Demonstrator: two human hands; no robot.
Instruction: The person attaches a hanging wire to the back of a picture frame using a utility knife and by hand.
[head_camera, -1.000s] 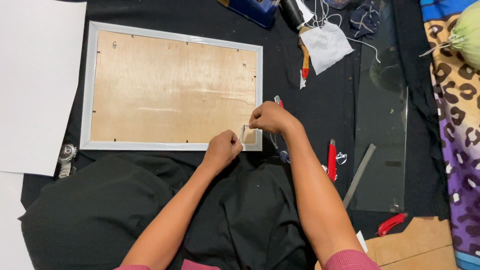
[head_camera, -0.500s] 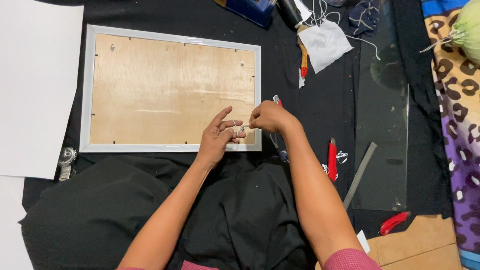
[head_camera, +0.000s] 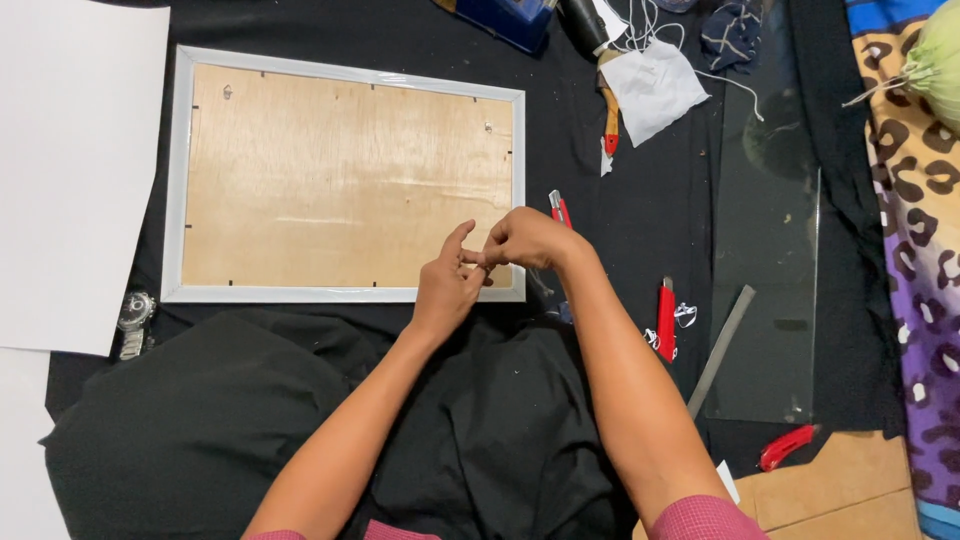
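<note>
Frame (head_camera: 172, 180) lies face down on the black cloth (head_camera: 610, 250), its pale rim around a bare wooden backing board (head_camera: 340, 170). It sits straight ahead of you, and its lower right corner is directly under your two hands.

Left hand (head_camera: 445, 290): palm over the bottom rim, forefinger lifted, thumb and the other fingers reaching toward the right hand. Right hand (head_camera: 525, 238): curled into a loose fist, its fingertips meeting those of the left. Both hands look pinched on something very small at that meeting point, but it is hidden by the fingers. You cannot tell from this view what either hand grips, or whether it grips anything.

Step in hand, as a judgement: fine finger work at the corner of the backing, perhaps on a small tab or fastener. The board already lies inside the rim.

What a next move would call for: a steady pinch, light pressure so the board does not shift, and care near the edge of the rim.

Around you:
- red knife (head_camera: 558, 207), just beyond the right hand
- second red cutter (head_camera: 666, 318), near the right forearm on its outer side
- metal ruler (head_camera: 722, 345), further out on that side, with a glass sheet (head_camera: 765, 250) beside it
- wristwatch (head_camera: 133, 318), well out past the left hand, touching the edge of the white paper sheet (head_camera: 70, 170)
</note>
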